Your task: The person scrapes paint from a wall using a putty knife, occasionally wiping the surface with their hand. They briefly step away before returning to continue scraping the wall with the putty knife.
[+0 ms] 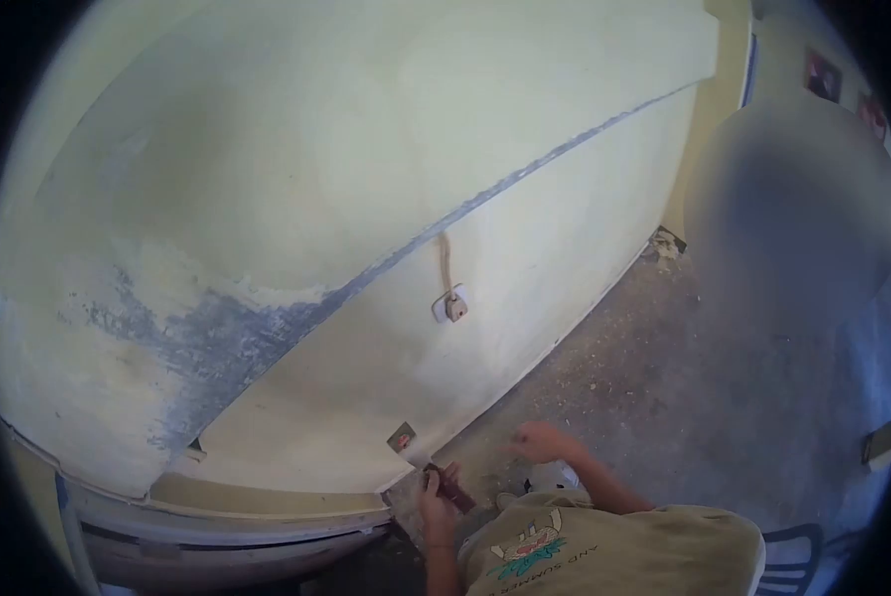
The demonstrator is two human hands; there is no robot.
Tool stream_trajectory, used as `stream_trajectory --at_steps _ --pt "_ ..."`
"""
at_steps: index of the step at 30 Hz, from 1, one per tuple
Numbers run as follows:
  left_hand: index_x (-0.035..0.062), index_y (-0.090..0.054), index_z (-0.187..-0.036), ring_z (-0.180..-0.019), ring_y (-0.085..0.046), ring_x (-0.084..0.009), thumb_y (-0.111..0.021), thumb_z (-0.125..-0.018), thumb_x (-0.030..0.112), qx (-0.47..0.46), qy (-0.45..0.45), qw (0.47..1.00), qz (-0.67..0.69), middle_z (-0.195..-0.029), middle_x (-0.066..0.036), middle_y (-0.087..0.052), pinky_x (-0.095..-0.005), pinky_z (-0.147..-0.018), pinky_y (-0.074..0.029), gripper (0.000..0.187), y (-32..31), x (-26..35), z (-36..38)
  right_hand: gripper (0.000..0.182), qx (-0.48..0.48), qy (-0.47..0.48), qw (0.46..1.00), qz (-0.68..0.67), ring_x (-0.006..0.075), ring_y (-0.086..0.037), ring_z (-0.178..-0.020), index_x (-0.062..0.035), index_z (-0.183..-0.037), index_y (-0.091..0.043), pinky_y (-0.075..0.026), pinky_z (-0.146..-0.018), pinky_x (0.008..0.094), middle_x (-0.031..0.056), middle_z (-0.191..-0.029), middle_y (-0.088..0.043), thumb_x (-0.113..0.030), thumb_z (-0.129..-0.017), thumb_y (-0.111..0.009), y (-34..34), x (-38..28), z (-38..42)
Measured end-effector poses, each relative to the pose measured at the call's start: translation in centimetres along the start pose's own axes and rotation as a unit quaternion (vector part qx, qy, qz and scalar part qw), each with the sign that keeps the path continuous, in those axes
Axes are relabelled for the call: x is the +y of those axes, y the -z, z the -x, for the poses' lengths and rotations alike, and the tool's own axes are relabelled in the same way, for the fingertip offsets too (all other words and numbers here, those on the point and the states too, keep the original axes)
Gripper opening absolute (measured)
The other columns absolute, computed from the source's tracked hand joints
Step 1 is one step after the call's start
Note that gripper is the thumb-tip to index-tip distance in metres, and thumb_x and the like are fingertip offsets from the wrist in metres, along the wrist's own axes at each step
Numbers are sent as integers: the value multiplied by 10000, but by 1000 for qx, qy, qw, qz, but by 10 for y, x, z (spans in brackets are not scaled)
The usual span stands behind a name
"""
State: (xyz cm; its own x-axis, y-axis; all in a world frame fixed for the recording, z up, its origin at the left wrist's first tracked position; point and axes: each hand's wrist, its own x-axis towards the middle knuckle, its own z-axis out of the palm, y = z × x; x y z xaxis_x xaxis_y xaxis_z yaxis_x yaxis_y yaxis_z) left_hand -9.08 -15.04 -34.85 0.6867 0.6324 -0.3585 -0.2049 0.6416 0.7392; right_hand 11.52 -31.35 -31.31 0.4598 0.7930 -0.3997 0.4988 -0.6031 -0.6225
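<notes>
My left hand (pixel 438 505) is low in front of my body, close to the foot of the wall, with fingers wrapped round a dark red, block-like object (pixel 452 489). A pale flat edge shows just beyond that hand, beside an uncovered wall box (pixel 402 437). To the right and a little higher, my right hand (pixel 538 443) is curled over the floor, its fingers bent inward; their inner side is hidden. The pale wall (pixel 525 268) rises ahead, crossed by a rough grey band (pixel 445 223) that widens into a grey patch at the left.
A socket (pixel 453 306) with a cable patch above it sits on the wall. Flakes and debris lie on the grey floor (pixel 624 397). A dark chair (pixel 801 551) stands at lower right, below a large blurred shape (pixel 793 209). A long pale ledge runs along the lower left.
</notes>
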Motion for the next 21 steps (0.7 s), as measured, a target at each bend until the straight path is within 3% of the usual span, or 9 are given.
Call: stream_trajectory --at_steps 3,5,8,10,12,13,15,17,21 --pt "-9 -494 -1156 -1022 -645 -273 -533 -998 232 -33 -67 997 -28 -1157 -195 -637 -344 -791 -508 291 -52 -2 3 491 -88 21 975 -201 207 -663 -859 -17 -1169 -617 -530 -718 350 181 -924 -673 -437 -915 -626 -1 -52 23" --pt "-8 -511 -1153 -979 -651 -252 -539 -995 238 -27 -86 994 -69 -1157 -179 -646 -338 -759 -504 293 -84 8 17 447 -81 105 864 -486 201 -654 -870 -39 -1295 -497 -526 -713 330 167 -992 -666 -290 -946 -620 -16 -71 29" --pt "-3 -570 -1094 -871 -647 -207 -558 -985 232 -46 -108 970 -215 -1100 -149 -673 -328 -689 -491 259 -111 39 26 398 25 169 841 -513 162 -651 -804 -56 -1322 -432 -513 -652 292 119 -992 -659 -178 -971 -574 -22 -78 31" --pt "1 -612 -1038 -807 -638 -183 -570 -977 220 -65 -111 940 -317 -1044 -134 -691 -325 -650 -483 231 -115 72 28 378 8 139 855 -500 143 -633 -742 -57 -1311 -433 -494 -607 274 102 -962 -654 -167 -973 -562 9 -90 45" --pt "-22 -643 -881 -720 -621 -180 -597 -940 148 -34 -130 832 -538 -864 -112 -684 -301 -608 -470 186 -123 108 29 359 -3 109 869 -482 123 -615 -681 -58 -1300 -435 -475 -561 255 84 -932 -649 -155 -975 -550 36 -100 56" --pt "-22 -643 -881 -720 -621 -180 -597 -940 148 -30 -130 833 -537 -864 -112 -684 -301 -608 -470 186 -132 126 30 320 20 128 858 -497 105 -567 -616 -62 -1271 -440 -440 -513 245 69 -878 -633 -142 -977 -538 45 -104 60" --pt "-18 -646 -799 -711 -614 -229 -668 -844 48 -120 -437 690 -564 -799 -123 -658 -322 -635 -476 83 -156 159 34 281 31 150 847 -509 88 -520 -551 -66 -1241 -446 -405 -465 234 54 -824 -616 -128 -979 -527 57 -108 56" --pt "3 -651 -815 -750 -615 -276 -698 -774 14 -212 -547 587 -557 -813 -129 -655 -356 -703 -483 63 -190 190 30 317 20 184 843 -505 82 -492 -530 -72 -1278 -445 -377 -448 236 64 -821 -613 -125 -976 -527 63 -108 53" --pt "30 -619 -736 -785 -601 -259 -710 -796 102 -320 -617 463 -549 -761 -108 -633 -386 -741 -464 131 -235 215 2 359 -29 188 812 -552 79 -481 -521 -69 -1316 -436 -368 -445 234 76 -819 -611 -106 -969 -521 78 -136 48"
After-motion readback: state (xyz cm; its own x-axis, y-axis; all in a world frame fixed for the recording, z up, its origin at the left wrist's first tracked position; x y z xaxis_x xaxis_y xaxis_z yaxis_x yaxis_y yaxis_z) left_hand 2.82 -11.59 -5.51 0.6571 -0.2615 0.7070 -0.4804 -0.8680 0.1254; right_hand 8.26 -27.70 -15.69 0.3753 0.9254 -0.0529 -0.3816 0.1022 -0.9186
